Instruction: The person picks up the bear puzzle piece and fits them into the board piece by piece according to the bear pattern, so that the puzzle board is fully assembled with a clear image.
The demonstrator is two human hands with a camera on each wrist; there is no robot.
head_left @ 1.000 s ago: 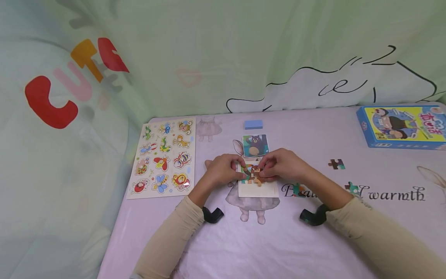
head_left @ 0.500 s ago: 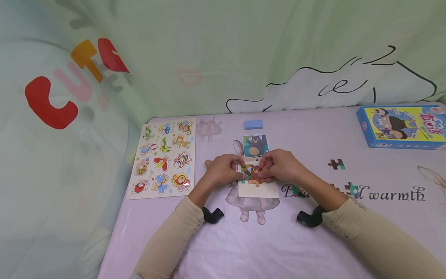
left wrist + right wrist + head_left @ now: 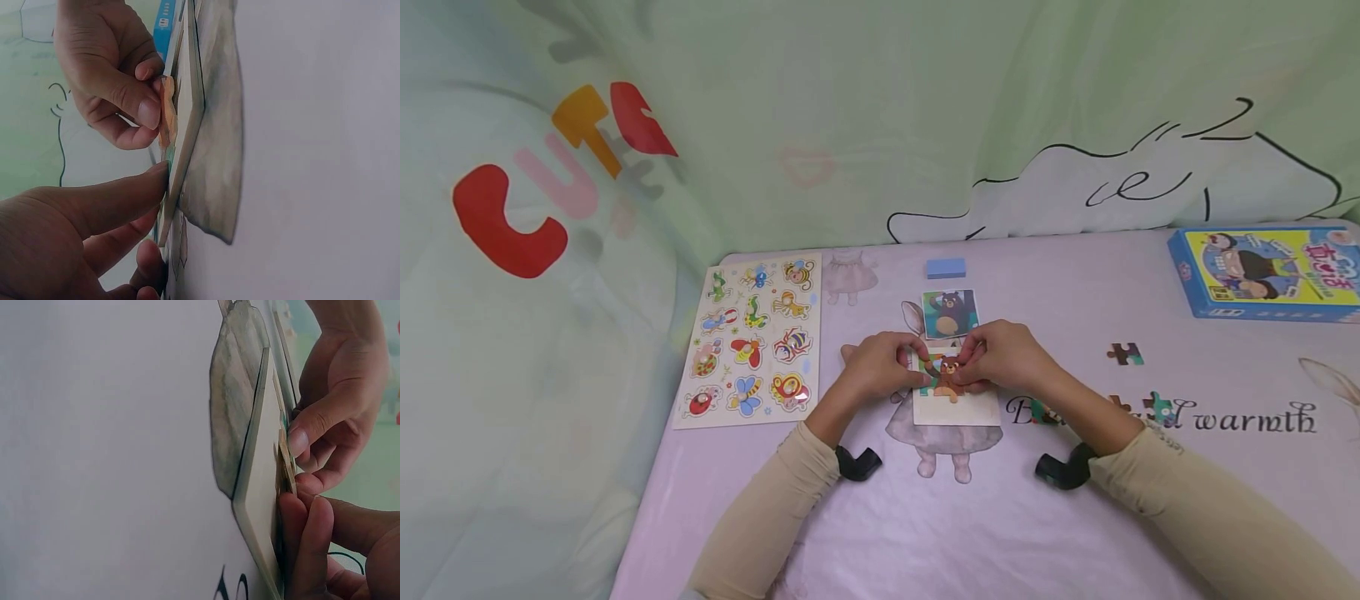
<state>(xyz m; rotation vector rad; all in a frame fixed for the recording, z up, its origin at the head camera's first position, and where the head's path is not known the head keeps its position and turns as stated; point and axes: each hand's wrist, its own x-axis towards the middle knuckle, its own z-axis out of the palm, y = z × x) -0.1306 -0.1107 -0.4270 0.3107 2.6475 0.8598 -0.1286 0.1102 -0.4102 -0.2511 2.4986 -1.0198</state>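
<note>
A pale puzzle board (image 3: pixel 955 411) lies mid-table, with joined bear jigsaw pieces (image 3: pixel 930 387) on its upper part and its lower strip bare. My left hand (image 3: pixel 876 367) holds the board's left side, thumb on the pieces. From the right, my right hand (image 3: pixel 1009 357) pinches a brown jigsaw piece (image 3: pixel 950 389). In the left wrist view that piece (image 3: pixel 167 112) tilts slightly off the board's face (image 3: pixel 187 131); the right wrist view also shows its raised edge (image 3: pixel 285 459). Fingers hide part of the join. A bear picture card (image 3: pixel 950 315) lies just behind the board.
Several loose jigsaw pieces (image 3: pixel 1124 353) are scattered to the right, partly behind the right forearm. An insect peg puzzle (image 3: pixel 747 342) lies at left. A blue block (image 3: pixel 946 267) sits at the back, and a blue-yellow box (image 3: pixel 1270 273) at the back right.
The right hand and its brown piece have shifted slightly and the piece now sits closer against the joined pieces. The right forearm has moved a little left; the left hand stays put.
</note>
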